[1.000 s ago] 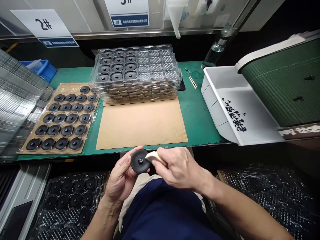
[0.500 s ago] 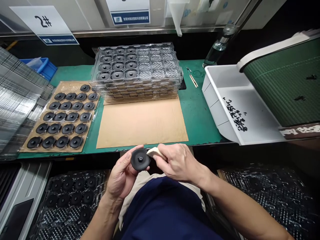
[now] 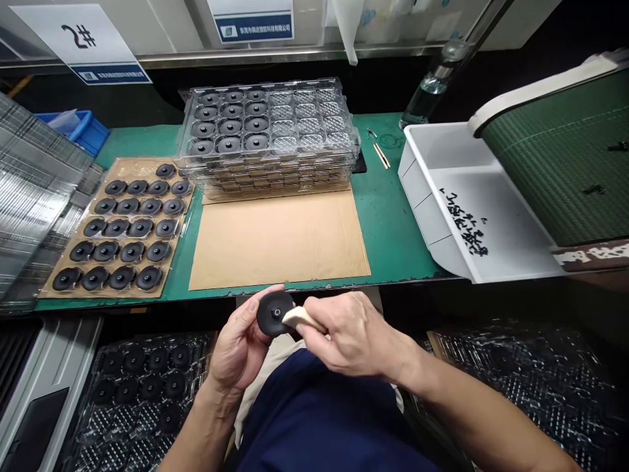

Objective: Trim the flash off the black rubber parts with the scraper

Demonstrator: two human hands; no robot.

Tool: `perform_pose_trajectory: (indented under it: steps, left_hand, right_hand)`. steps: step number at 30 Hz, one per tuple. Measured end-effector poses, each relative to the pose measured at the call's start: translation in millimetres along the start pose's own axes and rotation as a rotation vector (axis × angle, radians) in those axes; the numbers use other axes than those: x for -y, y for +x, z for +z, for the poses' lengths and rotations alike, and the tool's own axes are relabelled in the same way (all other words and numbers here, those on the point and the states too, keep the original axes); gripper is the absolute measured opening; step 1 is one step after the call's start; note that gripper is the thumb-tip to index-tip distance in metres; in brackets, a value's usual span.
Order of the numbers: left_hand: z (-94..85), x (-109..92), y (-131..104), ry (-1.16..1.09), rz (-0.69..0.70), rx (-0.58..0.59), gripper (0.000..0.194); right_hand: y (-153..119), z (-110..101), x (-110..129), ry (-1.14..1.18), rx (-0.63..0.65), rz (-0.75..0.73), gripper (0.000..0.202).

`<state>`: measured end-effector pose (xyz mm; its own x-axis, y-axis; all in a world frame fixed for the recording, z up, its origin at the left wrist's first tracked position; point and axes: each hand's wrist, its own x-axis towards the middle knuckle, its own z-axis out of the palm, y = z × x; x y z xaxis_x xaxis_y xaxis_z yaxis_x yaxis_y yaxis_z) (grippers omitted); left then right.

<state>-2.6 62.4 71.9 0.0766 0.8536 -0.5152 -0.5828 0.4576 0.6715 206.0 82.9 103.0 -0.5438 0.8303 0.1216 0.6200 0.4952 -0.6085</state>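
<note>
Between the thumb and fingers of my left hand (image 3: 242,341) is a round black plastic part (image 3: 271,316) with a small raised hub at its centre. My right hand (image 3: 346,331) is closed on a cream-coloured pad (image 3: 299,317), perhaps a piece of cloth or sponge. The pad's tip lies over the right side of the black part, close to the hub. Both hands are in front of the table edge, above my lap. Part of the pad is hidden inside my right fingers.
On the green table (image 3: 388,216) lie a cardboard sheet (image 3: 280,242) and stacked clear trays (image 3: 314,147) of black parts. A cardboard-backed tray (image 3: 105,262) of parts is at left, a white bin (image 3: 515,223) with small black pieces at right. A bottle (image 3: 425,98) stands behind.
My right hand has brought the pad down and slightly left, from the part's upper right rim onto its face near the hub. My left hand keeps its hold on the part.
</note>
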Motion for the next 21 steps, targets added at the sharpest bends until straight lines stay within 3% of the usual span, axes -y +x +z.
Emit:
perform_pose_trajectory:
  steps: [3, 7, 14, 21]
  left_hand:
    - [-0.8, 0.1, 0.6, 0.007, -0.015, 0.021, 0.034]
    - [-1.6, -0.2, 0.7, -0.015, -0.011, -0.001, 0.035]
    - [-1.6, -1.4, 0.3, -0.009, -0.013, 0.019, 0.035]
    - [0.2, 0.2, -0.4, -0.012, -0.061, 0.068, 0.035]
  right_hand:
    - [-0.2, 1.2, -2.7, -0.032, -0.044, 0.044, 0.024]
    - [-0.8, 2.6, -3.5, 0.007, 0.022, 0.003, 0.024]
    - [-1.5, 1.2, -0.8, -0.027, 0.002, -0.005, 0.024]
    - [0.5, 3.1, -1.8, -0.160, -0.050, -0.021, 0.024]
